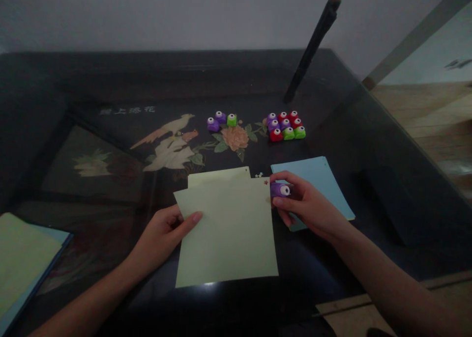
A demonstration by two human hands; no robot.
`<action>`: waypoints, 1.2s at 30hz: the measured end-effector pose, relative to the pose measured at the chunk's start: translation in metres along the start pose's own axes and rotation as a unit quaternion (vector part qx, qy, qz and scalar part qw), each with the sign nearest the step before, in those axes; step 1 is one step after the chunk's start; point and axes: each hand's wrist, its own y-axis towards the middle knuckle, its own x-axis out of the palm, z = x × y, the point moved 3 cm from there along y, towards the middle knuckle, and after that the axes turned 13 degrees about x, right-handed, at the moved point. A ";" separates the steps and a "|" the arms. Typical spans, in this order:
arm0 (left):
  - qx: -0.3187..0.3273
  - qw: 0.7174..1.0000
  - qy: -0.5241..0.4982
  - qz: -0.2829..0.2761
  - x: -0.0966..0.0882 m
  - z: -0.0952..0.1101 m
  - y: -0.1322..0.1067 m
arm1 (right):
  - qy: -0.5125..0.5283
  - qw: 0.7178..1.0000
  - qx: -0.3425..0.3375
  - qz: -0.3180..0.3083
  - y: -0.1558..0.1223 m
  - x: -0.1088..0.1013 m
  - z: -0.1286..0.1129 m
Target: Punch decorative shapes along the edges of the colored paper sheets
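Note:
My left hand pinches the left edge of a pale yellow-green sheet of paper, thumb on top and fingers underneath. Between the thumb and fingers of my right hand is a small purple craft punch with a white top, close beside the sheet's upper right corner. A small star-like hole shows in that corner. Behind the sheet lies another yellow-green paper, marked at its corner. Tiny punched pieces are scattered just beyond. Partly under my right hand rests a stack of light blue paper.
Several purple, red and green punches stand grouped at the back right, and a group of three punches sits left of them. A black stick-like object rises behind. More yellow and blue paper lies at the left on the dark glossy table.

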 end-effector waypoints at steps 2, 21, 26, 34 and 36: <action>-0.005 1.000 -0.003 -0.003 0.001 0.000 0.000 | -0.004 1.000 0.007 -0.008 -0.001 -0.001 0.001; 0.010 1.000 0.004 -0.001 0.003 -0.003 -0.003 | 0.012 1.000 -0.021 0.004 -0.002 -0.002 0.000; 0.005 1.000 0.009 -0.004 0.002 -0.003 -0.004 | 0.017 1.000 -0.012 0.002 -0.003 0.002 0.000; 0.003 1.000 0.019 -0.009 0.003 -0.001 -0.002 | 0.036 0.999 0.004 -0.017 -0.006 0.004 -0.004; -0.001 0.999 0.040 -0.014 0.003 0.002 -0.003 | 0.038 0.999 0.000 -0.022 -0.007 0.004 -0.003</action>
